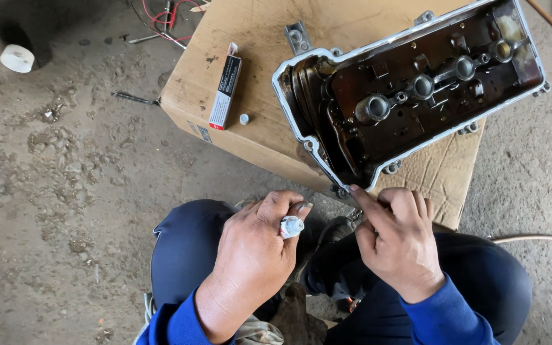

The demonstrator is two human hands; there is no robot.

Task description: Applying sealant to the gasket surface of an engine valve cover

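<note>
An upturned engine valve cover (410,89), dark and oily inside with a pale rim, lies on a cardboard box (257,38). My left hand (253,255) is closed around a small tube (291,226) whose white nozzle sticks out between thumb and fingers. My right hand (397,239) holds nothing; its index finger stretches out and touches the cover's near rim by a corner. A long black, white and red carton (225,86) and a small grey cap (244,119) lie on the box to the left of the cover.
Rough concrete floor (52,191) surrounds the box. A white tape roll (17,58) lies far left, red wires (167,16) and a thin metal tool (134,98) lie near the box's left side. My knees in blue trousers (186,243) sit below the box.
</note>
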